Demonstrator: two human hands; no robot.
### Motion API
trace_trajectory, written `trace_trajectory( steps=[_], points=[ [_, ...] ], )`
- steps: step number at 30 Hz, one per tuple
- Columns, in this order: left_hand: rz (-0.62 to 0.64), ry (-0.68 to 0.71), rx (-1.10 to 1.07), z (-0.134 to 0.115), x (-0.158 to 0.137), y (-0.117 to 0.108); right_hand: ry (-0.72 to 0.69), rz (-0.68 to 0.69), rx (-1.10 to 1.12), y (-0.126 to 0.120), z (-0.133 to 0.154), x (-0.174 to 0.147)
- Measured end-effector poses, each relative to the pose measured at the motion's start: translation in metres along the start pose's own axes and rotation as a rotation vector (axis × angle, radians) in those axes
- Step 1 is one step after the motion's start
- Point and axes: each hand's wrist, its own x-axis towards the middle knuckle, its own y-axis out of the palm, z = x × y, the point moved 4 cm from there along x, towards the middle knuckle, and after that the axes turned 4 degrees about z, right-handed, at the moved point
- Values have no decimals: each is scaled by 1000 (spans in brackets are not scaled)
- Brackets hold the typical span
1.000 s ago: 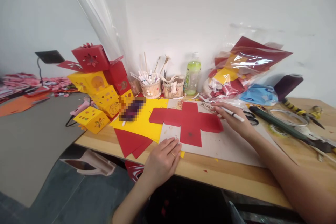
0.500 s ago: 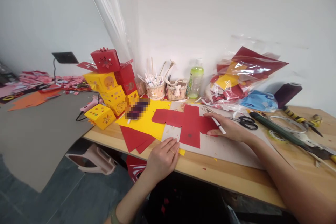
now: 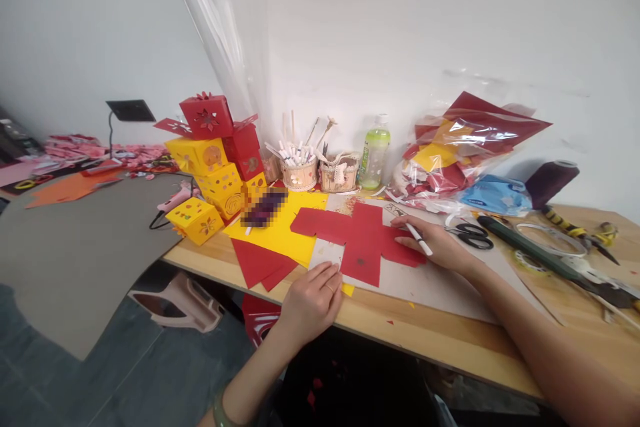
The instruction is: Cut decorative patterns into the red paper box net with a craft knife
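Observation:
A red cross-shaped paper cutout (image 3: 364, 233), like an unfolded box, lies flat on a grey board (image 3: 430, 290). My left hand (image 3: 314, 297) rests on the board's near left edge, beside the cutout's lower panel, fingers stretched out and holding nothing. My right hand (image 3: 440, 245) is over the cutout's right arm, with a white pen (image 3: 419, 239) held between its fingers. Whether the right fingertips press on the red paper is hard to tell. Just right of that hand lie black-handled scissors (image 3: 473, 236).
Stacked yellow boxes (image 3: 200, 155) and red boxes (image 3: 206, 117) stand at the left. Behind the board are a cup of pens (image 3: 299, 175), a basket (image 3: 338, 175) and a green bottle (image 3: 375, 152). A plastic bag of paper (image 3: 450, 147) and tools, including a green-handled one (image 3: 525, 245), lie at the right.
The red cutout has turned slightly, its right arm now lower and more exposed. My right hand has shifted a little to the right with the pen. My left hand stays in place.

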Motion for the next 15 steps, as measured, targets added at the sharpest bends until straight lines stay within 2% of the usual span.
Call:
trace_trajectory(
  steps=[8, 15],
  points=[
    [13, -12, -2, 1, 0, 1, -35, -3, 137, 0, 3, 0],
    [21, -14, -20, 1, -1, 2, -16, -57, 234, -5, 9, -5]
  ],
)
